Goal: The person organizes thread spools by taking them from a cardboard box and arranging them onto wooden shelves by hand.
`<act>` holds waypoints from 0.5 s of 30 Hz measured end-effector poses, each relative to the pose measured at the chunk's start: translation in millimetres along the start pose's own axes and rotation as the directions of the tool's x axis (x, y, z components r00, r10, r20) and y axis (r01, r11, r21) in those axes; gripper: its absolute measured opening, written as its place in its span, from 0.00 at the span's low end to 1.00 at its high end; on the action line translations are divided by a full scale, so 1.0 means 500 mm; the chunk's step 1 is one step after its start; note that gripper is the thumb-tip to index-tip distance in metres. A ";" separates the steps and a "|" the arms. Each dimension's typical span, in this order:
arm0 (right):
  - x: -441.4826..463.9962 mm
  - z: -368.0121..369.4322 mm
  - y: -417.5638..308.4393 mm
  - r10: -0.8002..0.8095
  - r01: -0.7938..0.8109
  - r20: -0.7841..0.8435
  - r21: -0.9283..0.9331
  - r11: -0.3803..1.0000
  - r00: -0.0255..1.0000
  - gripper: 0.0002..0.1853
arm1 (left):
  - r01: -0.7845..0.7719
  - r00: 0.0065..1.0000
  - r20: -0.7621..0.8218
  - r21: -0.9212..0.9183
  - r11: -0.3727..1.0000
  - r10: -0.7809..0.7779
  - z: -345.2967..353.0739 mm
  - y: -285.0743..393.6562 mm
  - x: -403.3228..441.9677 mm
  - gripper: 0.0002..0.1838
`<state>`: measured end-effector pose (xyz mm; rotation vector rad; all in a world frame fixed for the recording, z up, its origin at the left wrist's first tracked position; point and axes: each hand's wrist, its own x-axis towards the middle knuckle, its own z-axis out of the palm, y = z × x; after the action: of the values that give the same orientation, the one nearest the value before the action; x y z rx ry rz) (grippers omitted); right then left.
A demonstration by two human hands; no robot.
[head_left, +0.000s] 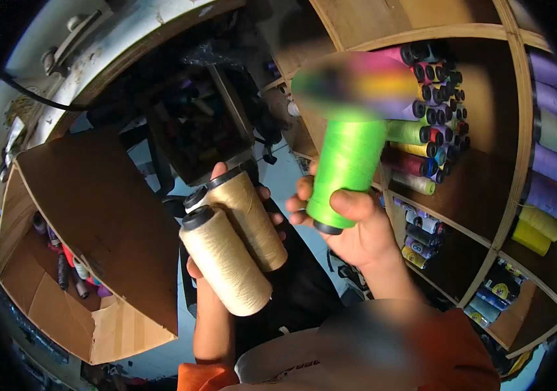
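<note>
My left hand (pixel 194 268) is wrapped round a bundle of thread cones, its fingers showing on both sides. A cream thread cone (pixel 226 260) lies in front, and a tan thread cone (pixel 249 221) sits against its right side. Part of a third cone (pixel 195 198) with a black top pokes out behind them. In my right hand (pixel 360 238) a bright green thread cone (pixel 347 169) is gripped near its black base, thumb across the front. It is held nearly upright, just right of the cream and tan cones. A blurred patch covers its top.
Wooden shelving (pixel 516 130) on the right holds stacked thread cones (pixel 432 124) of many colours, with purple cones (pixel 549 163) in the far-right bay. At left stands an open cardboard box (pixel 96 221) with several spools (pixel 73 260) inside. A dark cable (pixel 37 98) hangs upper left.
</note>
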<state>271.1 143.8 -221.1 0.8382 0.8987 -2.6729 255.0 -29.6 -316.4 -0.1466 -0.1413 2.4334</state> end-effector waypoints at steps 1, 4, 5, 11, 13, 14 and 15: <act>0.000 -0.039 0.002 -0.014 0.010 -0.059 -0.061 0.998 0.998 0.22 | 0.014 1.000 -0.019 -0.001 1.000 -0.014 -0.011 0.002 0.003 0.71; 0.019 -0.181 0.025 0.007 -0.134 -0.379 -0.310 0.941 0.925 0.24 | 0.039 0.996 -0.081 0.015 0.999 -0.038 -0.042 0.019 0.000 0.71; 0.033 -0.246 0.030 0.022 -0.235 -0.461 -0.411 0.881 0.887 0.25 | 0.042 0.994 -0.103 0.031 0.999 -0.039 -0.052 0.027 -0.003 0.71; 0.173 -0.627 0.043 -0.672 -0.496 -0.320 -0.865 -0.082 0.668 0.35 | 0.051 0.954 -0.298 0.170 0.984 0.002 -0.090 0.061 -0.043 0.70; 0.221 -0.688 0.014 -0.685 -0.527 -0.350 -0.848 -0.059 0.639 0.34 | 0.050 0.962 -0.271 0.119 0.992 -0.017 -0.108 0.068 -0.055 0.69; 0.244 -0.710 0.001 -0.700 -0.536 -0.343 -0.841 -0.067 0.626 0.33 | 0.055 0.962 -0.271 0.110 0.992 -0.023 -0.118 0.071 -0.057 0.69; 0.267 -0.721 -0.014 -0.703 -0.582 -0.366 -0.809 -0.084 0.610 0.33 | 0.022 0.979 -0.202 0.025 0.999 -0.016 -0.126 0.061 -0.051 0.68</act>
<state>322.4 366.8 -530.3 1.3544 2.6438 -0.3762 264.0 -65.6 -381.2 -0.3771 -0.0188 2.3834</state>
